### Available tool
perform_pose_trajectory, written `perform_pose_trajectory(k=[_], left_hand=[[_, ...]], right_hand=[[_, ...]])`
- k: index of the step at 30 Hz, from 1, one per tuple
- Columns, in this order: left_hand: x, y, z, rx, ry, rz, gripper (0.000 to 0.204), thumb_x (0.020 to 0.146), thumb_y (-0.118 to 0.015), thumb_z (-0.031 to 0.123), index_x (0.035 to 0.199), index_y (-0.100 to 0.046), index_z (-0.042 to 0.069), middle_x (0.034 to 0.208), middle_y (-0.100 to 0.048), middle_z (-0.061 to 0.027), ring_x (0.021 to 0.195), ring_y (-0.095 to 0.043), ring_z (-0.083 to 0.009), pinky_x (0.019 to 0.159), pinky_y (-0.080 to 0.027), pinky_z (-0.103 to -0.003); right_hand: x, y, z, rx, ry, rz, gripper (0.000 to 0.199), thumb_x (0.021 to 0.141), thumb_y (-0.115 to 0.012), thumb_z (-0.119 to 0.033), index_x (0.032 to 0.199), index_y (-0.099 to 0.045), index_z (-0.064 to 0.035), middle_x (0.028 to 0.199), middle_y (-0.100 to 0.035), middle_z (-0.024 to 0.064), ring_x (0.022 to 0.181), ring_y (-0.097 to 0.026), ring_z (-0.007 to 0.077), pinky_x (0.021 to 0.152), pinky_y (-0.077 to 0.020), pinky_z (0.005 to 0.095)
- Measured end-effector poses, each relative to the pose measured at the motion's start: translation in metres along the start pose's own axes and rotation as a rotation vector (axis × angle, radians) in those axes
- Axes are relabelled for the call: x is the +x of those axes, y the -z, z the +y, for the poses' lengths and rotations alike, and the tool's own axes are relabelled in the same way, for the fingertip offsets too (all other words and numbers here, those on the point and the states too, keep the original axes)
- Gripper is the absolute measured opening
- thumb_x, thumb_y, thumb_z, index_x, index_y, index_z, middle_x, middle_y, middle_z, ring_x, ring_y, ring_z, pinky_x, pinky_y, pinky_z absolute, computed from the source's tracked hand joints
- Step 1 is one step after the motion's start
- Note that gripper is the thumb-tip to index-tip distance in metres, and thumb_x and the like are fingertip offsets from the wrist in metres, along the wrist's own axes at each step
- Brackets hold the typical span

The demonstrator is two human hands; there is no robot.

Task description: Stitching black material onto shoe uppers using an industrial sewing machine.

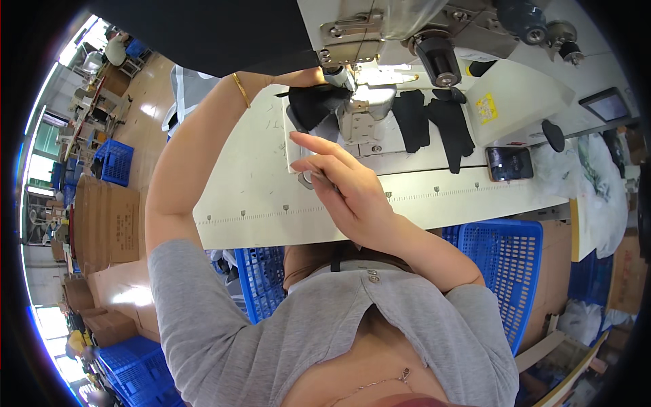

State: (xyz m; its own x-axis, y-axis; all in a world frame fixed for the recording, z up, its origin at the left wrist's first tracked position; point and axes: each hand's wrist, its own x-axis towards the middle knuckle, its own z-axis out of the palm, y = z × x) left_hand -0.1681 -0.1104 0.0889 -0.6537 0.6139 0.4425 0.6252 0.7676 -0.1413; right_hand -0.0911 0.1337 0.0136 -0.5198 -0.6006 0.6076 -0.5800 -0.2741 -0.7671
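Observation:
At the sewing machine [363,119], my left hand [302,79] reaches in beside the lit needle area. Its fingers are on a black fabric piece [315,105] that hangs over the machine's arm; the fingertips are partly hidden by the machine head. Nearer to me, my right hand [349,193] is above the table's front edge, its index finger extended and the other fingers curled. A small metal tool [328,179], perhaps thread snips, shows between its fingers and palm; most of it is covered.
Black cut pieces [451,132] lie right of the machine, with a phone [510,164] farther right. A large black panel [203,34] juts in at upper left. Blue baskets [505,264] stand below the white table [237,183]. Cardboard boxes [105,220] are at left.

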Motion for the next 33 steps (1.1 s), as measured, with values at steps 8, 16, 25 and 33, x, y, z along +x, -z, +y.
perform_pose_trajectory(k=[8,16,25,33], left_hand=[[-0.037,0.040,0.050,-0.488,0.606,-0.380,0.011,0.069,-0.058,0.001,0.079,-0.056,-0.002,0.072,-0.056,-0.0155,0.068,-0.056,-0.0313,0.064,-0.046,-0.036],[-0.073,0.079,0.147,-0.183,0.887,-0.183,0.012,0.066,-0.056,-0.002,0.077,-0.051,-0.003,0.074,-0.053,-0.0187,0.071,-0.054,-0.0398,0.064,-0.043,-0.044],[-0.093,0.041,0.129,-0.333,0.613,0.058,0.039,0.087,-0.071,0.019,0.120,-0.058,0.003,0.106,-0.063,-0.0074,0.106,-0.058,-0.0176,0.092,-0.047,-0.033],[-0.079,-0.028,0.092,-1.206,0.374,-0.471,0.030,0.086,-0.072,0.019,0.106,-0.066,-0.002,0.101,-0.065,-0.0055,0.106,-0.056,-0.0172,0.097,-0.040,-0.032]], right_hand=[[-0.009,0.000,0.030,0.198,-0.363,0.086,0.019,0.094,-0.053,-0.003,0.109,-0.061,0.0039,0.111,-0.067,0.0173,0.100,-0.067,0.0237,0.084,-0.0518,0.0321],[0.017,-0.035,0.029,0.241,-0.430,0.029,0.033,0.082,-0.076,-0.021,0.101,-0.062,0.0023,0.095,-0.066,0.0091,0.088,-0.061,0.0140,0.075,-0.0498,0.0289],[-0.001,-0.017,0.042,0.567,-0.493,0.019,0.012,0.084,-0.068,-0.003,0.082,-0.056,-0.0032,0.092,-0.069,0.0029,0.075,-0.051,0.0019,0.065,-0.0442,0.0196],[-0.012,0.026,0.049,0.529,-0.560,-0.001,0.011,0.085,-0.071,-0.006,0.083,-0.061,-0.0034,0.072,-0.057,-0.0043,0.065,-0.049,0.0009,0.057,-0.0396,0.0183]])
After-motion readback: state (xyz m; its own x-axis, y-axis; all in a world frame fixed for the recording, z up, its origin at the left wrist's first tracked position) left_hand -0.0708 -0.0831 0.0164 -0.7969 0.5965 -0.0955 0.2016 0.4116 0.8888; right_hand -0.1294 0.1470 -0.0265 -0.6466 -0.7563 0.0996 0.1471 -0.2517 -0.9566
